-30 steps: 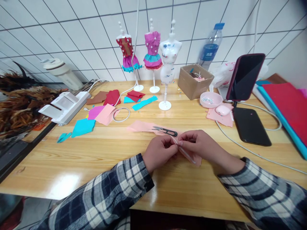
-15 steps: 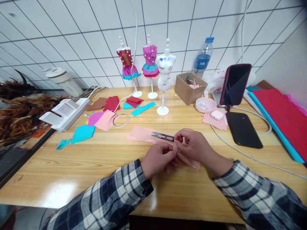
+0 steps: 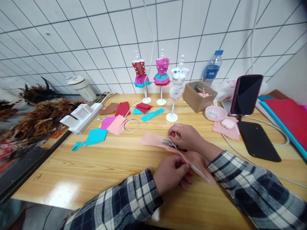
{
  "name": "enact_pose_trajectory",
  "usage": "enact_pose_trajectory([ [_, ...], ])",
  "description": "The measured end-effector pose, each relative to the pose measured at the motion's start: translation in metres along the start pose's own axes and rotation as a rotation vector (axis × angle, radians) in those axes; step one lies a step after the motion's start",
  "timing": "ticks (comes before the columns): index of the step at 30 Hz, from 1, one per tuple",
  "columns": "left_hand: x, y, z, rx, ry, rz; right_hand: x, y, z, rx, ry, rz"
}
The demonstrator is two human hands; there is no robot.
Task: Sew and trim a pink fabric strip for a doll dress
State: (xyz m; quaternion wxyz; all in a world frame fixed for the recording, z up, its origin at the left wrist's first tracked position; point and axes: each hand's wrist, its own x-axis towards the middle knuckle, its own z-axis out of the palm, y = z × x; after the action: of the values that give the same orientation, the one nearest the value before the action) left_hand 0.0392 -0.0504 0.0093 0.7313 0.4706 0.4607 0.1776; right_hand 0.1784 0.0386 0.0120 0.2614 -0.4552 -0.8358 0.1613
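Note:
A strip of peach crepe paper lies slantwise on the table, with a narrow whitish tape-like line along its near right edge. My left hand is closed on that near edge, thumb on top and fingers beneath. Above the paper, my right hand pinches the end of a thin white strip, which runs down toward the paper's edge. Black-handled thread snips rest on the paper under my right hand, their blades pointing left and the handles partly hidden.
Three mini dress forms stand at the back, two dressed. Right of them are a cardboard box, a pink bowl, a propped phone and a black phone. Coloured paper pieces and a power strip lie left.
My hands have come apart: the right moved up and away, drawing out the thin white strip, while the left slid down along the paper's edge. The view has shifted a little.

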Motion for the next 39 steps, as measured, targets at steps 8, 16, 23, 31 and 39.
enact_pose_trajectory([
  [8, 0.000, -0.003, 0.003, 0.037, -0.017, -0.008, 0.022, -0.006, 0.002, 0.026, 0.034, -0.022],
  [16, -0.002, -0.002, 0.005, 0.139, -0.001, -0.015, 0.022, -0.004, 0.001, 0.023, 0.179, 0.034],
  [23, -0.003, -0.002, 0.006, 0.195, -0.007, 0.000, 0.021, -0.006, 0.004, 0.023, 0.261, 0.119],
  [31, -0.011, -0.004, 0.004, 0.547, -0.084, 0.161, 0.018, -0.002, 0.007, 0.083, 0.262, 0.257],
  [39, -0.089, 0.052, -0.061, 1.288, 0.234, 0.127, 0.013, 0.001, 0.007, 0.142, 0.245, 0.171],
])
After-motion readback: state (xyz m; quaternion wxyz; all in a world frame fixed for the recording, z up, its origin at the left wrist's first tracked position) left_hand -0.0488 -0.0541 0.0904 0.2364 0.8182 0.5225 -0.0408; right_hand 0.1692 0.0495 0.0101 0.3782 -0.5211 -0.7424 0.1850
